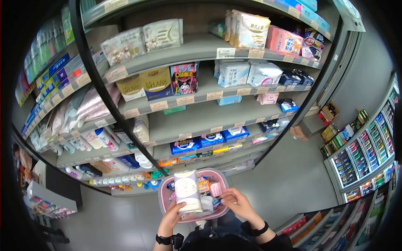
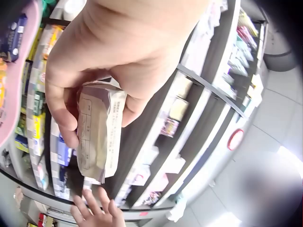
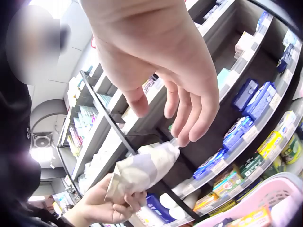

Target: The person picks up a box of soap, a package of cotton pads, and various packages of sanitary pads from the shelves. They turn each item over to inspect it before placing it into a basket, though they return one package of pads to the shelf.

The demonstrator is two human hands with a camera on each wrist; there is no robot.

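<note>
My left hand [image 1: 170, 216] grips a white and lavender soft plastic pack [image 1: 186, 188] by its lower end, thumb on the front. The pack is held up over a pink basket [image 1: 161, 198] and hides part of its contents. Small printed text runs down one side of the pack [image 2: 114, 135] in the left wrist view. To the right, my right hand [image 1: 238, 204] hovers by the basket's edge with loosely bent fingers and nothing in them. In the right wrist view its fingertips [image 3: 195, 135] come close to the far end of the pack.
Inside the basket lie a pink box [image 1: 215, 189] and several small packages. Ahead stand shelves [image 1: 188, 121] of packaged goods, with blue packs [image 1: 211, 139] on a low tier. A drinks display [image 1: 364, 146] is at the right, above a low rack [image 1: 335, 226].
</note>
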